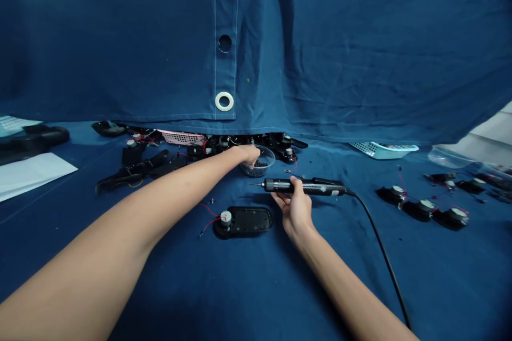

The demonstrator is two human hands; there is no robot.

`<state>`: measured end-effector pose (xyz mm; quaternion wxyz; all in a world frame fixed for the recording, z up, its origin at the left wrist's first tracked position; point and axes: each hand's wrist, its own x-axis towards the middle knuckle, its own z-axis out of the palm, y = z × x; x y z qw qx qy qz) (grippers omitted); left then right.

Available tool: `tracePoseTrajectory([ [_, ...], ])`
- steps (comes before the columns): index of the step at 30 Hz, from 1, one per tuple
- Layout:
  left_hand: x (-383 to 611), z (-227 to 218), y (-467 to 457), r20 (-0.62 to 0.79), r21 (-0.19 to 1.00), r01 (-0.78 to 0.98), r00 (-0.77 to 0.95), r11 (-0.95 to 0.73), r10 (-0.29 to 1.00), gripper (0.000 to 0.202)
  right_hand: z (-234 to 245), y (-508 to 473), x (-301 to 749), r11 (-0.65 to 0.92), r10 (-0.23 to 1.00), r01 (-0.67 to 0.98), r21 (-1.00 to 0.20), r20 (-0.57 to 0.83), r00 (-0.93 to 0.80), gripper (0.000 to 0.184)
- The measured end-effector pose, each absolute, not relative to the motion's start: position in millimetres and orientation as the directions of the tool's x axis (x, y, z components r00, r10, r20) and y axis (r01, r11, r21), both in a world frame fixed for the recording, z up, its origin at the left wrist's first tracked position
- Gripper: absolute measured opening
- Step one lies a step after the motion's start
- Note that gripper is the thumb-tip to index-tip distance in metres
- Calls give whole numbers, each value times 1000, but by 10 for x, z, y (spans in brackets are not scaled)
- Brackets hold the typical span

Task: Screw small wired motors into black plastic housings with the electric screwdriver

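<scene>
My left hand [248, 154] reaches over the rim of a small clear bowl [264, 162] holding small dark parts, probably screws, with its fingertips at or inside the bowl. My right hand [296, 209] grips a black electric screwdriver [304, 187] level, its thin bit pointing left. A black plastic housing [243, 221] with a round motor and red wires lies below and left of the screwdriver, touched by neither hand. The screwdriver's black cord [384, 256] runs down toward the lower right.
Several similar black housings [430, 210] with wires lie at right on the blue cloth [360, 287]. More black parts [134, 173] lie at left. A pink basket [182, 138], pale blue basket [382, 150] and white paper [32, 173] sit around them beneath a hanging blue sheet [320, 48].
</scene>
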<state>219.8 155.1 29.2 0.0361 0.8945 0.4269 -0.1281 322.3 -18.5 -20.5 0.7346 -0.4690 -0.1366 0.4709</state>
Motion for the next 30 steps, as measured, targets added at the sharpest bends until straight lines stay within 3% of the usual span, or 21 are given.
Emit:
tracePoseTrajectory([
  [9,2089,288,1551,-137,68,750,660,-658,738,13,-197,-178,3232,111,814,-566,-817,-252,523,20],
  [17,1938,269,1461,208,232,645,698,-728,685,16,-199,-185,3239,100,810,-570,-815,-266,523,19],
  [26,1371,163,295,651,356,501,473,-789,594,12,-70,-260,3203,93,822,-632,-769,-299,485,15],
  [30,1211,-19,-82,717,384,464,395,-798,575,16,-24,-356,3126,108,842,-667,-737,-289,455,15],
])
